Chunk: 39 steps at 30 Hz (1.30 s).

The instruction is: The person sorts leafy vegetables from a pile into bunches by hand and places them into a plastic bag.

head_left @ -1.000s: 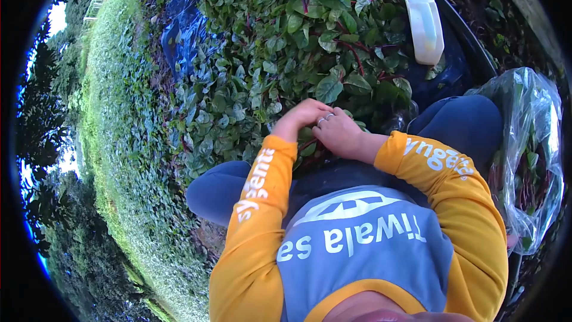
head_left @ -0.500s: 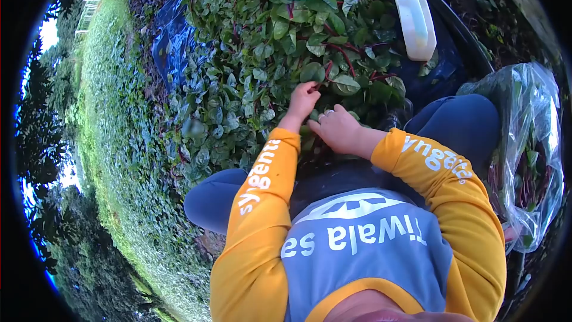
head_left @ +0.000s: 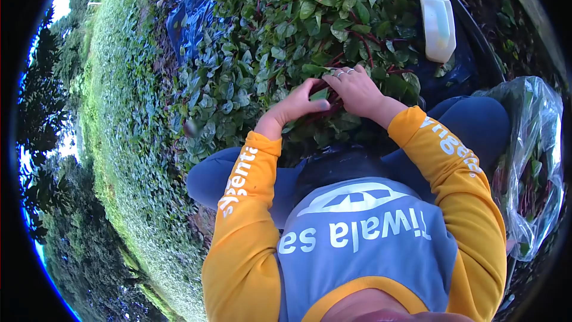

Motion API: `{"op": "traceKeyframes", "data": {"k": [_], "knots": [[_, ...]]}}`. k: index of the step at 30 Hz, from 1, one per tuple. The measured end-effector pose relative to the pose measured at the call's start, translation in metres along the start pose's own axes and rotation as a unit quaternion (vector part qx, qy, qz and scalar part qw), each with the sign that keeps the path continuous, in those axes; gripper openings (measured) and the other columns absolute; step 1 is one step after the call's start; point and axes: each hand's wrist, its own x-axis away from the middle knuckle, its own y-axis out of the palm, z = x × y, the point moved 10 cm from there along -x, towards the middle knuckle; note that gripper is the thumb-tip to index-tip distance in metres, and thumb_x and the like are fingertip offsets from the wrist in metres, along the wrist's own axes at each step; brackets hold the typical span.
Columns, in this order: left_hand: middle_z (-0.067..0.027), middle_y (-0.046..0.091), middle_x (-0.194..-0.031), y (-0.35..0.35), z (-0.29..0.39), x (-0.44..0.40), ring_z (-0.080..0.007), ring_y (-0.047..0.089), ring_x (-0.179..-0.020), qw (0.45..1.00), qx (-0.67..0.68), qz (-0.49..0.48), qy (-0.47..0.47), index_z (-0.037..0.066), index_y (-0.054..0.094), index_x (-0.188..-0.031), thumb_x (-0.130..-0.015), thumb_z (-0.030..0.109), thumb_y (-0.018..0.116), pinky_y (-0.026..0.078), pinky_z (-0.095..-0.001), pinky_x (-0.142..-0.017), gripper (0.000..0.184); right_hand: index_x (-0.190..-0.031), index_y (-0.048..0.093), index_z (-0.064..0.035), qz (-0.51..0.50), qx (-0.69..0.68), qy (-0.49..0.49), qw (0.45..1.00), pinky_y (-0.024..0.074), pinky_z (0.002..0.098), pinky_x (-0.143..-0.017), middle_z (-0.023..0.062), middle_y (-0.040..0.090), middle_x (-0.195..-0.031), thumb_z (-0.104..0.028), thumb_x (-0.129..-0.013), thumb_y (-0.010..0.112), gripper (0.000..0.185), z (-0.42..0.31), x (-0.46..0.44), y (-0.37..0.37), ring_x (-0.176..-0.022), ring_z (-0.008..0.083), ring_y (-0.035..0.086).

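A thick heap of red-stemmed leafy greens (head_left: 280, 53), which look like Malabar spinach, lies in front of my crossed legs. My left hand (head_left: 295, 104) curves round a bunch of dark red stems, its thumb on the near side and its fingers on the far side. Beside it, my right hand (head_left: 357, 92), with a ring on one finger, bends over the same stems from the right. The fingertips of both hands come close together there. Leaves and stems partly hide the fingers, and a green leaf shows between the hands.
A white plastic container (head_left: 438, 24) lies at the right of the heap, on dark blue sheeting (head_left: 459, 74). A clear plastic bag (head_left: 530, 161) with red stems inside stands by my right knee. More blue plastic (head_left: 189, 21) shows at the left, before low green plants (head_left: 125, 119).
My left hand has opened from a pinch and now curves round the stems. My right hand has moved up and forward onto the bunch. The whole view has shifted slightly.
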Motion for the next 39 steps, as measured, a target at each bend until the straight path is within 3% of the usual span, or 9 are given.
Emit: {"op": "traceKeyframes", "data": {"k": [2,9,13,15,19,23,25,35,39], "knots": [[-0.0198,0.062,-0.13,0.012,0.021,0.002,-0.0331,0.06,-0.123,0.944,-0.292,0.057,0.144,0.0,0.046,-0.139,-0.062,0.049,0.091,0.045,-0.0397,-0.106,0.102,-0.13,0.06,-0.0094,0.028,-0.022,0.014,0.999,0.0434,0.0444,-0.094,0.0133,0.067,-0.119,-0.012,-0.079,0.068,0.052,0.002,0.002,-0.003,-0.113,0.0282,0.063],[-0.0163,0.067,-0.118,0.018,0.024,0.009,-0.0379,0.064,-0.108,0.943,-0.298,0.126,0.081,0.006,0.056,-0.126,-0.058,0.029,0.088,0.052,-0.0448,-0.095,0.078,-0.124,0.064,-0.0079,-0.054,-0.046,0.06,0.996,0.0464,0.0469,-0.091,0.0123,0.066,-0.122,-0.012,-0.076,0.07,0.048,0.009,0.002,0.007,-0.115,0.0316,0.062],[-0.0161,0.068,-0.116,0.015,0.043,0.007,-0.0372,0.065,-0.107,0.943,-0.296,0.118,0.093,0.007,0.058,-0.124,-0.058,0.027,0.087,0.053,-0.0443,-0.093,0.074,-0.107,0.069,-0.0074,0.147,-0.034,-0.026,0.988,0.0484,0.0482,-0.094,0.0149,0.067,-0.116,-0.016,-0.075,0.07,0.032,0.004,0.0,-0.03,-0.11,0.0338,0.064],[-0.0177,0.068,-0.116,0.009,0.049,-0.001,-0.0379,0.065,-0.108,0.941,-0.316,0.096,0.071,0.005,0.058,-0.123,-0.059,0.027,0.087,0.052,-0.0441,-0.095,0.073,-0.118,0.066,-0.0056,-0.099,-0.126,0.083,0.984,0.0494,0.0468,-0.094,0.0163,0.069,-0.11,-0.015,-0.075,0.07,0.044,0.025,-0.005,0.011,-0.104,0.0352,0.066],[-0.0195,0.059,-0.134,0.0,0.076,-0.034,-0.0291,0.055,-0.128,0.918,-0.369,-0.147,0.001,-0.001,0.053,-0.138,-0.059,0.032,0.096,0.042,-0.0363,-0.11,0.095,-0.102,0.064,-0.0051,0.021,-0.065,0.087,0.994,0.0497,0.0444,-0.084,0.0143,0.07,-0.099,-0.018,-0.077,0.068,0.029,0.031,-0.008,-0.011,-0.094,0.0326,0.068],[-0.0161,0.068,-0.119,-0.097,0.129,-0.111,-0.0313,0.064,-0.113,0.95,-0.283,0.058,0.12,0.001,0.066,-0.125,-0.08,0.015,0.078,0.05,-0.038,-0.1,0.048,-0.105,0.063,-0.0058,0.035,0.006,0.079,0.996,0.0479,0.0423,-0.083,0.0122,0.069,-0.1,-0.015,-0.082,0.061,0.026,0.032,-0.013,-0.025,-0.097,0.0294,0.066],[-0.016,0.07,-0.11,-0.116,0.172,-0.131,-0.0352,0.066,-0.104,0.819,-0.462,0.242,0.242,0.005,0.071,-0.118,-0.082,0.009,0.072,0.052,-0.0396,-0.095,0.036,-0.106,0.063,-0.0064,0.042,0.006,0.077,0.996,0.0467,0.0415,-0.085,0.0116,0.069,-0.101,-0.015,-0.082,0.06,0.026,0.03,-0.014,-0.03,-0.099,0.0284,0.065],[-0.0149,0.067,-0.102,-0.126,0.245,-0.16,-0.0332,0.063,-0.096,0.728,-0.352,0.407,0.424,0.004,0.074,-0.102,-0.092,0.026,0.072,0.051,-0.0419,-0.085,0.024,-0.104,0.064,-0.0075,0.038,-0.016,0.05,0.998,0.0449,0.0394,-0.084,0.0103,0.069,-0.097,-0.013,-0.08,0.062,0.025,0.022,-0.01,-0.032,-0.097,0.0267,0.065],[-0.0066,0.073,-0.096,-0.229,0.259,-0.151,-0.0136,0.061,-0.085,0.858,0.018,0.415,0.303,0.011,0.071,-0.12,-0.1,0.046,0.063,0.048,-0.0303,-0.081,0.04,-0.112,0.062,-0.0044,0.023,-0.03,0.049,0.998,0.0451,0.0427,-0.085,0.0122,0.068,-0.104,-0.014,-0.079,0.063,0.034,0.021,-0.014,-0.032,-0.1,0.0271,0.064]]}}
